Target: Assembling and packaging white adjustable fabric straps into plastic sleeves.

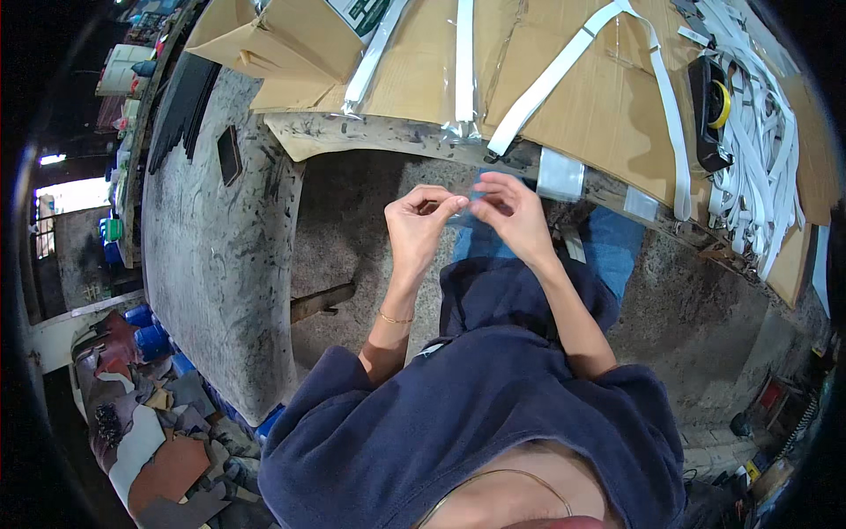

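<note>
My left hand [417, 223] is raised in front of the table edge, thumb and forefinger pinched together. Close to its fingertips, my right hand [515, 220] has thumb and forefinger nearly together and its other fingers curled loosely. Between the two hands shows a thin, see-through film, seemingly a clear plastic sleeve [459, 217]; its outline is hard to make out. On the cardboard ahead lie white straps, one at the middle [464, 62] and one at the left [374, 62], both in clear sleeves. A looped white strap [551, 84] lies bare to their right.
A large heap of white straps [749, 150] covers the table's right end, beside a black tape dispenser [708, 115]. Clear plastic sleeves [560, 175] hang at the near edge. An open cardboard box [282, 40] stands far left. A phone [229, 155] lies on the grey side table [220, 264].
</note>
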Demonstrator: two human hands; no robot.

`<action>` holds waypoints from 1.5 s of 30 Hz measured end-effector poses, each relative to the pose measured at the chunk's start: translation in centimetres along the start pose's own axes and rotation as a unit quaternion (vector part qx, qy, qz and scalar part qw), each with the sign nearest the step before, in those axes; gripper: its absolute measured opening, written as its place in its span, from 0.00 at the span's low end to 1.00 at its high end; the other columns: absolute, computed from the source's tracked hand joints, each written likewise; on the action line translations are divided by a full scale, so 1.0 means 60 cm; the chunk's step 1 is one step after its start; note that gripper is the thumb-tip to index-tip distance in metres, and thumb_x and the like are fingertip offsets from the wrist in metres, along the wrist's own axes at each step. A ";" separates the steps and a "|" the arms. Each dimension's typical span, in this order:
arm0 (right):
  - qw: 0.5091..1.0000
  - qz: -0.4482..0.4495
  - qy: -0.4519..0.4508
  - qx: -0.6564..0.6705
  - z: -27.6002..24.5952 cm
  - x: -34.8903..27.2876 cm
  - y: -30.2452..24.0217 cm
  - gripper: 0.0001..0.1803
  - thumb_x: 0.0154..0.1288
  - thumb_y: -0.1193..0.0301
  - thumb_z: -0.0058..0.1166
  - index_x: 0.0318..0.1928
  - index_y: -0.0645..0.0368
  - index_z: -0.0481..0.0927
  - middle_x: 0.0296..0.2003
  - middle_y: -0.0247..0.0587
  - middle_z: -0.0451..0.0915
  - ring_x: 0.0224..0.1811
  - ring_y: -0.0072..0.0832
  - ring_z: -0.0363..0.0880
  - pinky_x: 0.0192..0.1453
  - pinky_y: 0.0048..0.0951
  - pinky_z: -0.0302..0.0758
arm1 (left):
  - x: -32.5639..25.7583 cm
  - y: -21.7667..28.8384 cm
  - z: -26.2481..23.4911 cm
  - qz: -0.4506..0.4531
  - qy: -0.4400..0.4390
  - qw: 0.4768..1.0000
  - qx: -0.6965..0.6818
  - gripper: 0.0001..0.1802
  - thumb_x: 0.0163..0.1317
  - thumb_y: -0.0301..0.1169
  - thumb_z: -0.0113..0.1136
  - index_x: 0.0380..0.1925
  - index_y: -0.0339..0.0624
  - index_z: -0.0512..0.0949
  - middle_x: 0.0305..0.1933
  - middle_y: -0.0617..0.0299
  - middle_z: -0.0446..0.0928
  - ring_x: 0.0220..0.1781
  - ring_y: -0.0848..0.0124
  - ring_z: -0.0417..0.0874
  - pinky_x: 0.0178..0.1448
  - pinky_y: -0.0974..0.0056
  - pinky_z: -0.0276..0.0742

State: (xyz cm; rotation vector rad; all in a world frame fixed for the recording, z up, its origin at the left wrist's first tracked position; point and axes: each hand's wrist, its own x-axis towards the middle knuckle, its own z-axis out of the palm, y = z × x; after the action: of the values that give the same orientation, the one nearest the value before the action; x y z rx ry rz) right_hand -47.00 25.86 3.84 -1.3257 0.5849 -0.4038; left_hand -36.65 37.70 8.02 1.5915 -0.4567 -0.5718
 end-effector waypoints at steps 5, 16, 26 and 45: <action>0.965 -0.031 0.162 -0.203 0.005 0.033 -0.045 0.24 0.61 0.66 0.61 0.52 0.70 0.72 0.39 0.56 0.81 0.35 0.42 0.82 0.41 0.39 0.77 | 0.021 -0.020 -0.006 -0.026 0.017 0.999 0.033 0.04 0.52 0.18 0.68 0.29 0.31 0.82 0.29 0.63 0.80 0.31 0.80 0.77 0.34 0.75 0.73; 0.934 -0.001 0.184 -0.305 -0.034 0.110 -0.034 0.15 0.61 0.67 0.58 0.32 0.72 0.78 0.28 0.58 0.80 0.32 0.49 0.81 0.39 0.42 0.76 | 0.055 -0.049 0.021 -0.012 0.033 0.999 0.011 0.13 0.45 0.20 0.74 0.33 0.31 0.82 0.25 0.67 0.78 0.28 0.83 0.75 0.35 0.76 0.74; 0.991 0.076 0.053 0.095 -0.066 0.101 -0.078 0.11 0.64 0.69 0.60 0.35 0.64 0.75 0.31 0.40 0.80 0.30 0.23 0.79 0.39 0.22 0.78 | 0.077 -0.052 0.046 -0.018 -0.020 0.999 0.034 0.11 0.47 0.18 0.72 0.32 0.31 0.82 0.27 0.67 0.79 0.30 0.83 0.76 0.36 0.77 0.75; 0.994 0.071 -0.020 0.080 -0.096 0.110 -0.088 0.07 0.65 0.72 0.59 0.36 0.62 0.75 0.33 0.40 0.81 0.31 0.22 0.78 0.39 0.22 0.78 | 0.078 -0.023 0.068 -0.014 -0.049 0.997 -0.050 0.12 0.48 0.18 0.71 0.34 0.30 0.82 0.30 0.64 0.82 0.32 0.81 0.79 0.39 0.75 0.77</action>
State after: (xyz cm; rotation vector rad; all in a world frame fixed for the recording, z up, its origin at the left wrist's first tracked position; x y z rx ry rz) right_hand -44.98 16.38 7.12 -1.1300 0.5968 -0.2993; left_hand -35.49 31.78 5.98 1.4809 -0.4723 -0.6856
